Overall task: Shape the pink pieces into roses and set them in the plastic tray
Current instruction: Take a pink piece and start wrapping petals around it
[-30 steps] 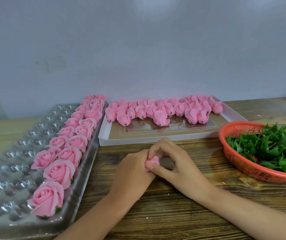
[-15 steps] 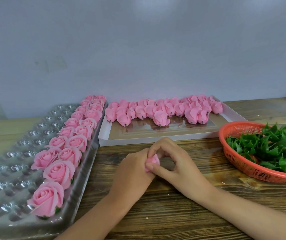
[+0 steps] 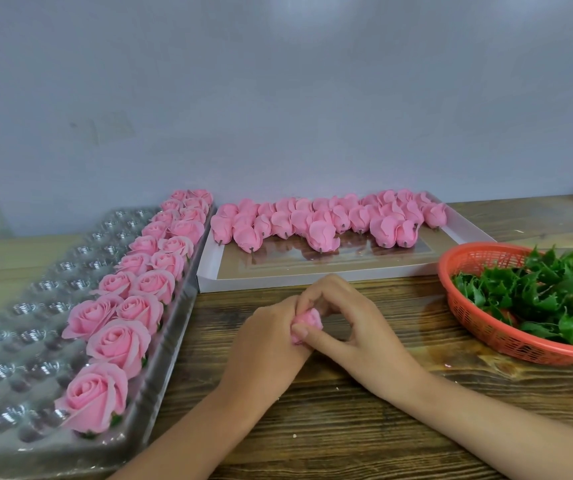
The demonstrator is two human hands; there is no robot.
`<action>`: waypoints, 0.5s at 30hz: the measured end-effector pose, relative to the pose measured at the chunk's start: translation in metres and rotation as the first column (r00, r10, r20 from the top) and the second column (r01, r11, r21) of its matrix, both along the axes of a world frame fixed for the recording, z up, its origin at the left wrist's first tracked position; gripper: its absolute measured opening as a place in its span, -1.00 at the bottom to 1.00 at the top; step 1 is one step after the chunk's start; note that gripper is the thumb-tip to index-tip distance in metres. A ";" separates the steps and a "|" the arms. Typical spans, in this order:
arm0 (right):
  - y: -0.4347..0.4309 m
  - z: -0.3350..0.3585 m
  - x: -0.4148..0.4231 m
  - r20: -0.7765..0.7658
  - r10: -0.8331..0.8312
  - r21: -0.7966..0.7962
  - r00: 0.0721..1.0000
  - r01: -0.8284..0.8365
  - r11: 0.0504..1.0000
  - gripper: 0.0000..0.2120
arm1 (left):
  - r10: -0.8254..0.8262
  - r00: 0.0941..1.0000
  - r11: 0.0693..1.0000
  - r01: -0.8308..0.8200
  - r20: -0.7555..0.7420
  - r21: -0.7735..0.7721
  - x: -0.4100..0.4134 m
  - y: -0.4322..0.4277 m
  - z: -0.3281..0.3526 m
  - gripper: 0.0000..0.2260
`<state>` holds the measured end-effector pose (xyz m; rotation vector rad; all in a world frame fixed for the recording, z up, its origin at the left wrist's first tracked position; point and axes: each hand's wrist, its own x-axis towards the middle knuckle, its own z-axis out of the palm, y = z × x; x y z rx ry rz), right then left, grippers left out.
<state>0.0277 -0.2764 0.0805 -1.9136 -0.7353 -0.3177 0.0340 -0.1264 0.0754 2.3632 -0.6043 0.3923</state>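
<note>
Head camera: A person's left hand and right hand met over the wooden table just right of the plastic tray, both closed on a single pink piece. The left hand's fingers curled round it, and the right thumb and fingertips pinched its petals. Finished roses stood in two rows along the tray's right edge, with pockets left of them yet to be filled. Right of the tray's far end, a white box held the unshaped pieces. Well right of the tray sat a red basket of green leaves. The shaping step appeared to be in hand. The next move would likely call for light fingers on the outer petals, then a careful carry left into a free pocket without crushing the bloom.
</note>
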 end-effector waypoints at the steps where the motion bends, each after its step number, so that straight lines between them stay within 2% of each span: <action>1: 0.000 0.000 0.000 -0.015 -0.008 0.007 1.000 0.008 1.000 -0.92 | 0.000 1.000 1.000 0.000 0.020 0.000 -0.001 0.000 -0.001 -0.89; 2: 0.000 -0.001 0.001 -0.027 -0.014 0.008 1.000 0.014 1.000 -0.92 | 0.005 1.000 1.000 -0.005 0.027 -0.003 -0.001 0.000 -0.002 -0.94; 6: -0.001 0.000 0.001 -0.005 -0.007 -0.027 1.000 0.007 1.000 -0.91 | 0.003 1.000 1.000 -0.003 0.010 0.000 0.001 -0.001 -0.002 -0.93; 9: -0.001 0.000 0.000 0.037 0.042 -0.076 0.998 -0.039 0.996 -0.92 | 0.004 1.000 1.000 -0.004 -0.006 0.010 0.002 0.000 -0.001 -0.74; 13: -0.003 0.000 -0.001 0.092 0.075 -0.154 0.993 -0.061 0.986 -0.93 | -0.011 0.993 0.999 0.006 -0.121 -0.039 0.003 0.002 -0.001 -0.86; 15: -0.005 0.003 -0.001 0.147 0.107 -0.214 0.983 -0.074 0.974 -0.95 | -0.015 0.989 0.998 0.005 -0.148 -0.065 0.003 0.003 -0.001 -0.84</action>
